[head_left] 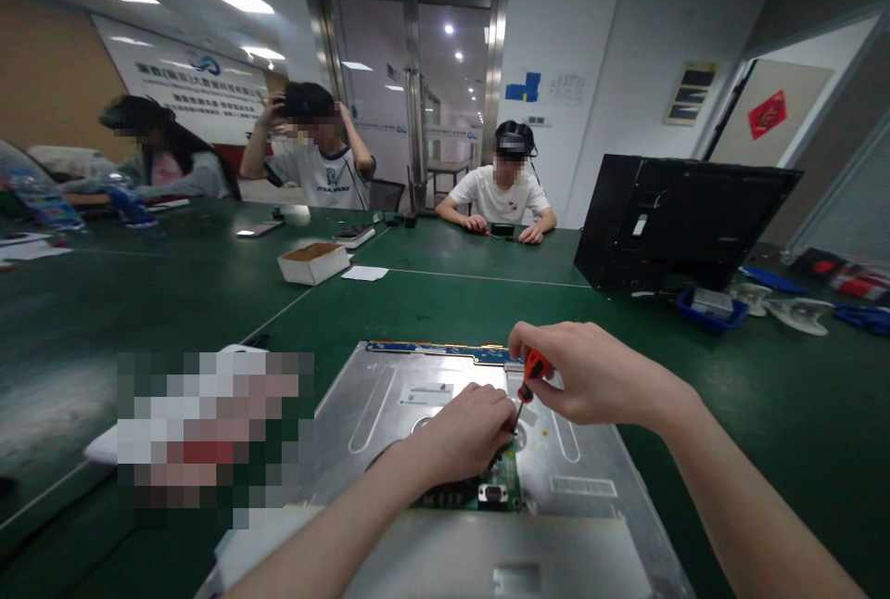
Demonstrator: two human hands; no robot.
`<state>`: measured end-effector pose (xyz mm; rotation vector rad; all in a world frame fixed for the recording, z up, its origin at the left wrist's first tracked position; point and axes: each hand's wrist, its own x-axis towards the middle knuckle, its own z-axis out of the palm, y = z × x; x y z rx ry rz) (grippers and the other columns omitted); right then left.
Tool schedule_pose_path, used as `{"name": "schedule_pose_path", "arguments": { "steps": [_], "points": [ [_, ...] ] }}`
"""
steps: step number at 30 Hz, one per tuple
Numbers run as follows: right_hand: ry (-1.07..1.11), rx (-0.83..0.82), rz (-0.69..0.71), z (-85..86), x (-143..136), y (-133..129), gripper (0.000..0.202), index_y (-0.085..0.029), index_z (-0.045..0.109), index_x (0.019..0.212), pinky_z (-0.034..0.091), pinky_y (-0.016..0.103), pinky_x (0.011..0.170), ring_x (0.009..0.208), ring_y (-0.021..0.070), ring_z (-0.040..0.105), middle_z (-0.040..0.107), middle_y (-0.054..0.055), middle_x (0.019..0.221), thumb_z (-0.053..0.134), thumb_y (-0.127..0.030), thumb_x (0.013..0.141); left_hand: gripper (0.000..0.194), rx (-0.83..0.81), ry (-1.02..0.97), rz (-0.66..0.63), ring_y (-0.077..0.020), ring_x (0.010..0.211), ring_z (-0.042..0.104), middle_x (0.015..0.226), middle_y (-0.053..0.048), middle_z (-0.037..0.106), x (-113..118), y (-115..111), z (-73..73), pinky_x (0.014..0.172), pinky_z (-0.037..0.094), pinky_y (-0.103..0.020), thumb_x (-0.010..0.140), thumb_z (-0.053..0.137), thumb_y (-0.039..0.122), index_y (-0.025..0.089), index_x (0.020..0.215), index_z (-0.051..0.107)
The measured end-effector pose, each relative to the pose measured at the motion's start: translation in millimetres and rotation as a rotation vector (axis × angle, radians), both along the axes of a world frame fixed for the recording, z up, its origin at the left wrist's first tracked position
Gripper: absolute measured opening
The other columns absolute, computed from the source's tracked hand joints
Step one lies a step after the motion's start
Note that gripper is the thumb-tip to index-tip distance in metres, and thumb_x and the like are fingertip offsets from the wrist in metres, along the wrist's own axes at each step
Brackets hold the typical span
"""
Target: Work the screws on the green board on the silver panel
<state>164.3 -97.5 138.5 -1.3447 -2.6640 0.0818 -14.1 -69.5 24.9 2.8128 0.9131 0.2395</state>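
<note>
A large silver metal panel (591, 497) lies on the green table in front of me, with a blue circuit strip (438, 351) along its far edge. My right hand (577, 372) grips a red and black screwdriver (532, 375) from above, its shaft slanting down to the left. Its tip ends beside the fingers of my left hand (469, 427), near a green circuit board (513, 478). My left hand is closed over the board's upper part, its fingertips close to the shaft; whatever they pinch is hidden.
A white box (312, 263) and papers (365, 274) stand beyond the panel to the left. A black monitor (681, 219) and a blue tray (710, 310) are at the right. Blurred pixels cover something at the left. Several people sit across the table.
</note>
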Motion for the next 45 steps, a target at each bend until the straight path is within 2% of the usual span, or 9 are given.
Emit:
{"name": "schedule_pose_path", "arguments": {
  "steps": [5,8,13,21,26,32,37,40,45],
  "points": [
    [-0.064,0.033,-0.048,-1.6,-2,3,0.020,-0.025,0.061,0.101,0.032,0.028,0.057,0.074,0.0207,0.066,0.072,0.002,0.081,0.060,-0.040,0.088,0.010,-0.008,-0.008,0.025,-0.0213,0.082,0.059,0.090,-0.004,0.065,3,-2,0.8,0.072,0.041,-0.031,0.087,0.063,0.013,0.016,0.078,0.057],
    [-0.094,0.053,-0.060,-3.2,-4,6,0.013,-0.025,0.062,0.098,0.031,0.027,0.056,0.072,0.0197,0.066,0.071,0.002,0.079,0.057,-0.034,0.090,0.008,0.013,-0.015,0.022,-0.0218,0.084,0.059,0.090,-0.004,0.065,4,-1,-3.4,0.075,0.042,-0.032,0.087,0.063,0.014,0.016,0.082,0.057],
    [-0.077,0.054,-0.030,-3.3,-4,5,0.014,-0.024,0.059,0.101,0.031,0.026,0.057,0.074,0.0190,0.065,0.071,0.001,0.082,0.058,-0.026,0.087,0.006,0.053,-0.006,0.041,-0.0221,0.085,0.059,0.092,-0.005,0.065,5,-1,-8.3,0.076,0.041,-0.033,0.087,0.063,0.013,0.015,0.085,0.058],
    [-0.091,0.066,-0.045,-0.9,-2,4,0.012,-0.024,0.059,0.098,0.028,0.026,0.055,0.072,0.0188,0.065,0.070,0.001,0.080,0.058,-0.028,0.087,0.008,0.035,-0.023,0.029,-0.0210,0.081,0.059,0.085,-0.003,0.064,4,-1,-7.6,0.073,0.040,-0.032,0.088,0.061,0.013,0.016,0.082,0.058],
    [-0.090,0.067,-0.043,-2.7,-3,5,0.011,-0.024,0.059,0.097,0.029,0.026,0.055,0.072,0.0185,0.065,0.071,0.001,0.079,0.059,-0.027,0.087,0.007,0.039,-0.021,0.031,-0.0219,0.083,0.059,0.089,-0.004,0.065,5,-1,-9.3,0.076,0.041,-0.033,0.087,0.064,0.013,0.016,0.083,0.058],
    [-0.081,0.070,-0.046,-3.1,-3,4,0.014,-0.024,0.060,0.098,0.029,0.026,0.055,0.072,0.0197,0.066,0.072,0.001,0.080,0.061,-0.032,0.087,0.008,0.017,-0.008,0.057,-0.0227,0.084,0.060,0.090,-0.005,0.066,6,-2,-4.6,0.074,0.040,-0.033,0.087,0.064,0.014,0.016,0.081,0.059],
    [-0.086,0.078,-0.052,-2.7,-2,3,0.018,-0.024,0.058,0.102,0.027,0.026,0.054,0.072,0.0203,0.065,0.072,0.001,0.080,0.062,-0.030,0.085,0.006,-0.023,-0.015,0.037,-0.0222,0.084,0.059,0.090,-0.004,0.065,5,-2,-3.6,0.074,0.041,-0.032,0.087,0.063,0.011,0.015,0.084,0.060],
    [-0.100,0.101,-0.085,-4.0,-3,5,0.020,-0.025,0.058,0.105,0.025,0.026,0.052,0.068,0.0201,0.064,0.070,0.002,0.077,0.060,-0.034,0.087,0.007,-0.020,-0.025,0.031,-0.0221,0.085,0.059,0.090,-0.004,0.065,4,-2,-5.1,0.077,0.041,-0.033,0.087,0.062,0.010,0.015,0.084,0.060],
    [-0.118,0.146,-0.097,-6.2,-4,9,0.020,-0.025,0.061,0.096,0.022,0.026,0.050,0.062,0.0193,0.062,0.068,0.002,0.070,0.061,-0.043,0.087,0.006,-0.015,-0.024,0.035,-0.0213,0.084,0.058,0.090,-0.004,0.064,3,-2,-5.5,0.075,0.041,-0.031,0.087,0.062,0.010,0.015,0.084,0.059]
  ]
}}
